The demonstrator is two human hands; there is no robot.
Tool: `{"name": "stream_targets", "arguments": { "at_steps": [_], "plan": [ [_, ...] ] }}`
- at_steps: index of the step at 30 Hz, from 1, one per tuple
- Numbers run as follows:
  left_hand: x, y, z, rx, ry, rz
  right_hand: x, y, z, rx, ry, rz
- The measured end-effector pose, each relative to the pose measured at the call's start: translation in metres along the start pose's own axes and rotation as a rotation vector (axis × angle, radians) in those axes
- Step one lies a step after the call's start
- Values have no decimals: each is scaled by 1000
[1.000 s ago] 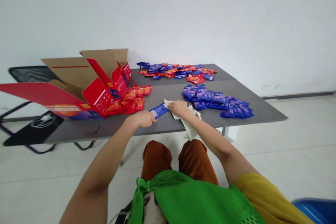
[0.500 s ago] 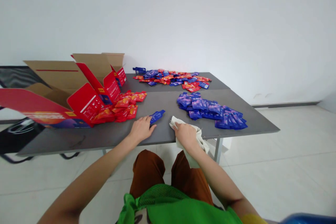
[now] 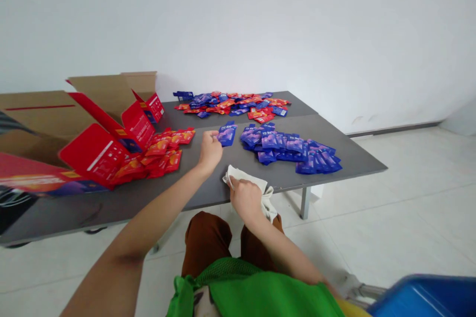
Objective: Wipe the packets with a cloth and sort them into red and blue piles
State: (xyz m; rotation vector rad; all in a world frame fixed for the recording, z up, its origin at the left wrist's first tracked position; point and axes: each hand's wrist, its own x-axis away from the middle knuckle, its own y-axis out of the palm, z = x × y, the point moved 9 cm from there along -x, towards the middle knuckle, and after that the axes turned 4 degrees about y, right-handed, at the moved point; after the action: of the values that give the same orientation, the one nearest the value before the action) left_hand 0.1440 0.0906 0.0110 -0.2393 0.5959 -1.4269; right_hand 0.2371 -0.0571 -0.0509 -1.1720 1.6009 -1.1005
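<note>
My left hand [image 3: 209,151] is closed on a blue sachet [image 3: 226,135], held out over the grey table [image 3: 349,151] just left of the pile of blue sachets [image 3: 290,148]. My right hand [image 3: 243,196] grips a white cloth [image 3: 250,184] at the table's near edge, with part of the cloth hanging over the edge. A pile of red sachets [image 3: 158,153] lies to the left of my left hand.
An open red and brown cardboard box [image 3: 85,129] lies on its side at the left of the table. A mixed heap of red and blue sachets [image 3: 230,102] sits at the far end. A blue plastic object [image 3: 427,297] shows at the bottom right.
My left hand has carried the blue sachet forward and to the right, up to the blue pile. My right hand with the cloth has drawn back to the table's near edge.
</note>
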Motion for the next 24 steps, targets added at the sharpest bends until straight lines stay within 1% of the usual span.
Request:
{"name": "stream_targets", "arguments": {
  "at_steps": [2, 3, 6, 8, 10, 11, 12, 13, 14, 16, 17, 18, 19, 21, 22, 24],
  "plan": [
    [3, 47, 15, 56, -65, -148, 2, -2, 1, -23, -6, 20],
    [6, 69, 26, 68, -65, -207, 2, -3, 0, -33, -16, 36],
    [15, 124, 63, 58, 33, -323, 4, -4, 1, -46, -38, 65],
    [24, 154, 82, 20, 109, -421, 4, -2, 2, -42, -42, 56],
    [37, 182, 95, -34, 171, -580, 5, 0, 5, -38, -41, 42],
    [44, 192, 100, -66, 211, -655, 5, 1, 6, -40, -42, 40],
    [49, 196, 105, -103, 267, -688, 5, 0, 6, -43, -47, 41],
    [50, 195, 111, -146, 339, -668, 5, 0, 7, -47, -54, 45],
    [48, 189, 118, -195, 417, -601, 5, -1, 6, -50, -62, 49],
    [38, 166, 127, -296, 545, -401, 4, -3, 6, -53, -75, 48],
    [30, 153, 128, -344, 577, -311, 4, -4, 6, -53, -76, 42],
    [19, 141, 125, -387, 588, -247, 3, -4, 6, -55, -76, 33],
    [7, 129, 118, -425, 586, -212, 2, -4, 6, -57, -73, 21],
    [-21, 107, 96, -495, 566, -185, 1, -3, 7, -61, -68, 0],
    [-35, 96, 82, -526, 563, -195, 1, -3, 7, -62, -67, -2],
    [-59, 78, 51, -584, 559, -251, 0, -2, 6, -55, -67, 3]
  ]
}}
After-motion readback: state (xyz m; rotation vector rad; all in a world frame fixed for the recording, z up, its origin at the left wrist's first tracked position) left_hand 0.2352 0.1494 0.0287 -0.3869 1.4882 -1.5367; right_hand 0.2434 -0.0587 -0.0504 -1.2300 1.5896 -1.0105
